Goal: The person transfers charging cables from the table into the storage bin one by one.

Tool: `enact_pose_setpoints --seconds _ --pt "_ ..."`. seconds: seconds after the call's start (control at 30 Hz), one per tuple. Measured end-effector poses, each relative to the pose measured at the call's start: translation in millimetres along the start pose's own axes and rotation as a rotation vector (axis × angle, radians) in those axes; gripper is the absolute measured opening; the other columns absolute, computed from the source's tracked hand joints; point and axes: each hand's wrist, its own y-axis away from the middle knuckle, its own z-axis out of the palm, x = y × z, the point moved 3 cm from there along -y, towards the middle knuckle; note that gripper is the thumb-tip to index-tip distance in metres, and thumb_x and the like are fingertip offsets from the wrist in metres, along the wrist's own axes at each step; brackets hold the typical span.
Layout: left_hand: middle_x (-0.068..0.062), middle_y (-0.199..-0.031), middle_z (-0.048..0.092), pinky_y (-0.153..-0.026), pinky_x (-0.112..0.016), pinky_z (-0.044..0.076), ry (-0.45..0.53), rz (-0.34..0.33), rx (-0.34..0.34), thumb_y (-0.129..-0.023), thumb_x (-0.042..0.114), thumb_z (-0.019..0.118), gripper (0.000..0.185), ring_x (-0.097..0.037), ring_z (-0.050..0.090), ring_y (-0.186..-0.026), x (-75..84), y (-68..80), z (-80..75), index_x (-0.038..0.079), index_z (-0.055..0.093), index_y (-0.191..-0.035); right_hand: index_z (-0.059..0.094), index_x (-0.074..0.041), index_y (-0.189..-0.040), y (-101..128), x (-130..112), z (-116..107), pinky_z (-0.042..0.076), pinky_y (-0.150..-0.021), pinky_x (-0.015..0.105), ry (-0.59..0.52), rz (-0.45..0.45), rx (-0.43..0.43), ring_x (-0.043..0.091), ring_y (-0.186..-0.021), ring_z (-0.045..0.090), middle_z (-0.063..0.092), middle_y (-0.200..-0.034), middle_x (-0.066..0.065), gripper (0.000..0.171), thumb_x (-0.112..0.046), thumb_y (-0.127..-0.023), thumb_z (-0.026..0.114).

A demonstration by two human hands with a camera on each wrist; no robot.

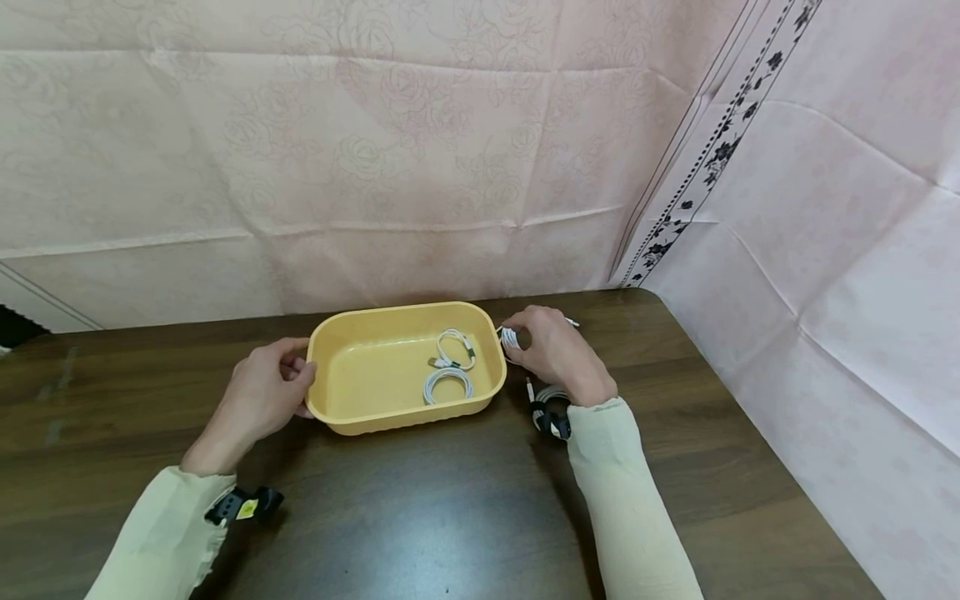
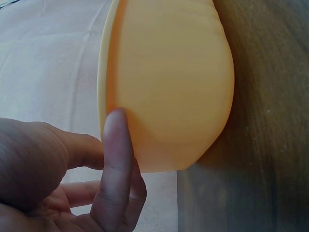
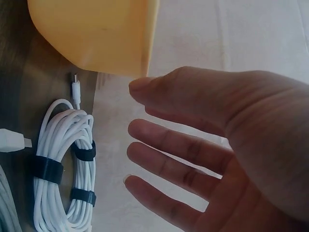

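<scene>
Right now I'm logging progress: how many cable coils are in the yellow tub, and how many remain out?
Done: two white cable coils lie inside the yellow tub. In hand: the left hand touches the tub's left end; the right hand reaches, fingers straight, at a coil beside the right rim. Left: that coil and a strapped coil on the table.

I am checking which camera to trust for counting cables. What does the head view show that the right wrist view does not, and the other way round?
Only the head view shows two coiled white cables lying inside the yellow plastic tub, and the left hand at its left end. Only the right wrist view shows the black straps binding the bundled white cable on the table and its small plug tip. Both show the tub, the dark wooden table and the right hand.
</scene>
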Motion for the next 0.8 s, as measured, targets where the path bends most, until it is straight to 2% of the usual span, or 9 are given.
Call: enact_pose_setpoints --seconds 0.47,0.8 --pt "-0.023 -0.106 0.06 -0.059 -0.031 0.064 -0.001 -0.007 -0.002 -0.103 0.011 0.052 0.048 -0.015 0.067 -0.068 -0.5 0.6 0.0 -0.01 0.043 -0.146 0.071 -0.006 -0.127 -0.1 4.5 0.8 0.048 -0.113 0.045 0.021 0.01 0.008 0.029 -0.127 0.061 0.069 -0.129 0.01 0.038 -0.015 -0.09 0.074" --pt "-0.023 -0.105 0.059 -0.06 -0.032 0.064 -0.011 -0.013 0.004 -0.103 0.012 0.052 0.049 -0.015 0.067 -0.067 -0.4 -0.3 0.0 -0.01 0.044 -0.146 0.075 -0.011 -0.114 -1.0 9.7 3.3 0.053 -0.102 0.043 0.015 0.003 -0.018 0.027 -0.112 0.064 0.072 -0.116 0.008 0.025 -0.009 -0.089 0.074"
